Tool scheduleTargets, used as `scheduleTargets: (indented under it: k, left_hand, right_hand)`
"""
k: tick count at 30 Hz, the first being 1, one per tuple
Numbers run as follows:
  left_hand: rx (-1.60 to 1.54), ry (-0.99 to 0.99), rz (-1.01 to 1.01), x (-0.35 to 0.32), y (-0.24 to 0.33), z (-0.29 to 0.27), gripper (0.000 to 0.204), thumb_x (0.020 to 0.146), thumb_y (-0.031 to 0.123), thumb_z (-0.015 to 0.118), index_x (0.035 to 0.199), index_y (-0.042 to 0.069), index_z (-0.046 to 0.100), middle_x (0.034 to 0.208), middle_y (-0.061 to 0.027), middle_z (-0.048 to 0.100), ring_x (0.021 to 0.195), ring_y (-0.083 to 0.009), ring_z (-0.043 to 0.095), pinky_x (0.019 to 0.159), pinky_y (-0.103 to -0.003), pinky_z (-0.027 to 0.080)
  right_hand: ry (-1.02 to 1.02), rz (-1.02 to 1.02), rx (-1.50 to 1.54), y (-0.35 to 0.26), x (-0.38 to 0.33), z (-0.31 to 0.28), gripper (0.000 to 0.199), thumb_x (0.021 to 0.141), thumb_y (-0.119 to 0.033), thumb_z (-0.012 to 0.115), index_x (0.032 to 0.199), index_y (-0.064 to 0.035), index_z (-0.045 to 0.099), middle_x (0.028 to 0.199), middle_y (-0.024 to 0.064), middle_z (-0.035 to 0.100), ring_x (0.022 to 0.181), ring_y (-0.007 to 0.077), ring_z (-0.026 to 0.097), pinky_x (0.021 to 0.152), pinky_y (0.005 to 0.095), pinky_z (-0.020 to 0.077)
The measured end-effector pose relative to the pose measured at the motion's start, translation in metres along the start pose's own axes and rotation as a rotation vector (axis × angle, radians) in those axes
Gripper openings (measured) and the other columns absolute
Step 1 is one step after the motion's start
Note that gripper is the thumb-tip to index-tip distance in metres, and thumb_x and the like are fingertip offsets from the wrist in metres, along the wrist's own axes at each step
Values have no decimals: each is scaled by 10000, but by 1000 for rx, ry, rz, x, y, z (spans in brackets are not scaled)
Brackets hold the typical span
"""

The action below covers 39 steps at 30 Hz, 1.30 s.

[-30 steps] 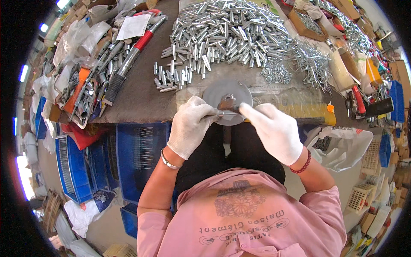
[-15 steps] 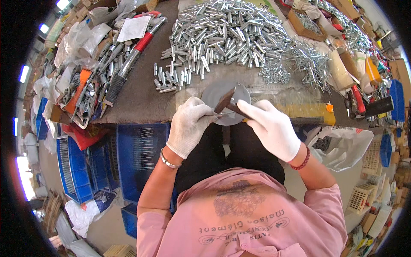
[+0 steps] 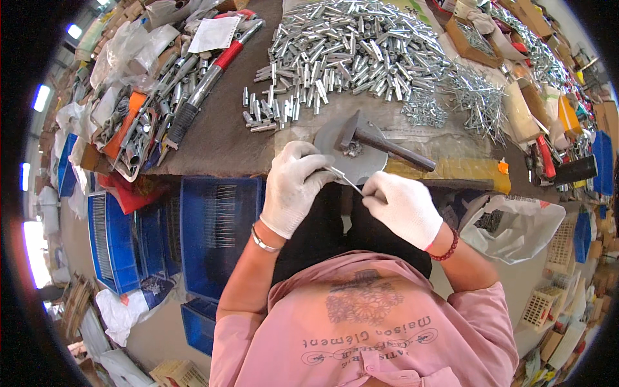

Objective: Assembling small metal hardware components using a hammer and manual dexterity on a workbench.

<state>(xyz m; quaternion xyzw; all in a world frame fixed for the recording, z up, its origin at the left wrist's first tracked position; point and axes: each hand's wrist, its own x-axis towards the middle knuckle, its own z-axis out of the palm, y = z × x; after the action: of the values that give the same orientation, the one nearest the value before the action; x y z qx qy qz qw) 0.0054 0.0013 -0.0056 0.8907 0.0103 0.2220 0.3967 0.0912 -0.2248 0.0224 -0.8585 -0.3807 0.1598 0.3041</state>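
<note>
In the head view, your left hand (image 3: pixel 295 187) and right hand (image 3: pixel 407 209) have fingers closed on a thin metal rod (image 3: pixel 351 184), apparently steadying both ends, near the worktop's (image 3: pixel 216 119) front edge. The hammer (image 3: pixel 394 150) lies across the grey disc (image 3: pixel 329 137) (handle rightward, seemingly for reach); metal sleeves (image 3: pixel 354 48) are heaped beyond.

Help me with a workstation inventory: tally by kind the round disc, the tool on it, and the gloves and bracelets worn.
Hammer: 1
Round grey disc: 1
White gloves: 2
Silver bracelet: 1
Red beaded bracelet: 1
Total: 6
</note>
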Motion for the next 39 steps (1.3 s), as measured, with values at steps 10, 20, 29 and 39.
scheduleTargets:
  k: [10,20,29,39]
  left_hand:
    - [-565,93,-645,-40,33,23,610,1034,-15,619,1614,26,431,956,-73,736,735,-88,620,666,-245,527]
    - [-715,379,-710,-78,7,-36,634,937,119,747,1507,18,488,949,-42,699,735,-69,563,604,-222,429]
    - [-536,1048,-1370,-323,-192,-71,554,837,-9,772,1360,-77,602,919,-74,676,640,-154,594,542,-322,464]
    - [-194,1105,-1565,-412,-304,-69,398,817,117,820,1189,-8,756,1087,-176,794,1006,-322,749,921,-410,575]
  right_hand:
    - [-267,363,666,-17,-13,22,206,959,-91,696,1154,-22,691,787,58,674,713,109,637,685,295,529]
    - [-62,91,686,-18,-10,14,544,968,-48,656,1502,-19,559,963,26,655,809,92,606,727,250,528]
    - [136,138,679,16,19,3,508,1040,-92,515,1524,62,517,920,52,620,629,67,528,568,213,467]
    - [128,178,676,24,19,1,519,1081,-171,516,1556,37,496,948,20,575,664,55,476,584,228,444]
